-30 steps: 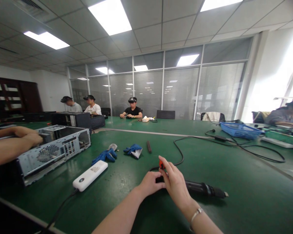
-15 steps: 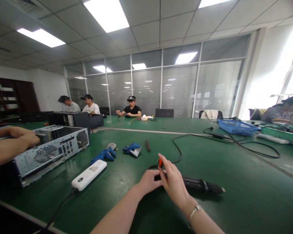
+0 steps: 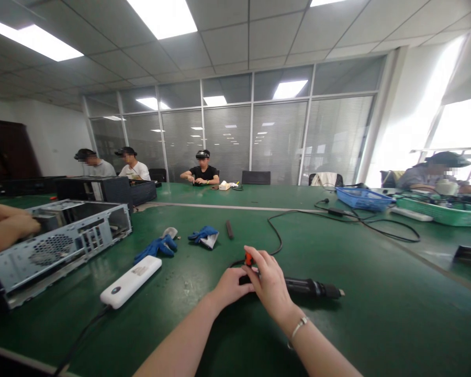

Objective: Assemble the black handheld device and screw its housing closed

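A black electric screwdriver point(image 3: 306, 287) lies on the green table, its metal tip pointing right and its rear end between my hands. My left hand point(image 3: 233, 287) is closed around that rear end, where the cord leaves. My right hand point(image 3: 272, 283) reaches over the tool and pinches a small orange-red piece point(image 3: 248, 258) between thumb and fingers, upright above the rear end. My right fingers hide most of the piece, so its kind is unclear.
Left of my hands lie a white power strip point(image 3: 131, 281), blue gloves point(image 3: 157, 247) and a dark bar point(image 3: 229, 229). Another person's hands point(image 3: 13, 225) reach into an open computer case point(image 3: 63, 246). A black cord point(image 3: 277, 230) runs towards a blue basket point(image 3: 363, 200).
The view has turned slightly right, so everything sits further left. Both my hands keep the same hold on the screwdriver and the orange-red piece.
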Demonstrator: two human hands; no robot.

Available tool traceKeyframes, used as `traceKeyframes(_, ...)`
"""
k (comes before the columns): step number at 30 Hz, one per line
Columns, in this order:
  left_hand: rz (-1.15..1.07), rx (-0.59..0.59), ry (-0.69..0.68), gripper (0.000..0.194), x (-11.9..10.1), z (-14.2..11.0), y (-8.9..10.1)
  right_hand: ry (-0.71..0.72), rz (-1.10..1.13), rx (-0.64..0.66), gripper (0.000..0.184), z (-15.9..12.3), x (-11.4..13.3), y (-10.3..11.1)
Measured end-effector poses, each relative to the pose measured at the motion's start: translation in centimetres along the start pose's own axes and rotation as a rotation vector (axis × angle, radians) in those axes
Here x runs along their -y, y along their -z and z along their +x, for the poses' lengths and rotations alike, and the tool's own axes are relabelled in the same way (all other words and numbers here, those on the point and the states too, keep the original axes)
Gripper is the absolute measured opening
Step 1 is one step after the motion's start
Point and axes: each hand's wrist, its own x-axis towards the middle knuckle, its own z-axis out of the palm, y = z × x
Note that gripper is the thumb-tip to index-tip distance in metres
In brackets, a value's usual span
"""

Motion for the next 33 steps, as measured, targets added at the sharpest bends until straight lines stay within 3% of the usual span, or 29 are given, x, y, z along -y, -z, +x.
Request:
traceKeyframes(5,0.036,0.007,0.004,0.025,0.03,0.10,0.06,0.046,0.080,0.043,0.052,0.16,0.27,0.16)
traceKeyframes(12,0.069,0.025,0.039,0.024,-0.21,0.14,0.19,0.046,-0.018,-0.010,0.045,0.10,0.48,0.12)
traceKeyframes(18,0.091,-0.007,0.036,0.016,0.46,0.25,-0.22,0.097,0.026,0.026,0.053,0.00,0.47,0.12)
traceKeyframes(27,0.055,0.000,-0.026,0.019,0.48,0.14,-0.11,0.067,0.049,-0.011,0.055,-0.18,0.26,-0.01)
traceKeyframes(33,0.050,0.003,-0.029,0.024,0.41,0.11,-0.13,0.047,0.010,-0.020,0.046,-0.30,0.12,-0.07)
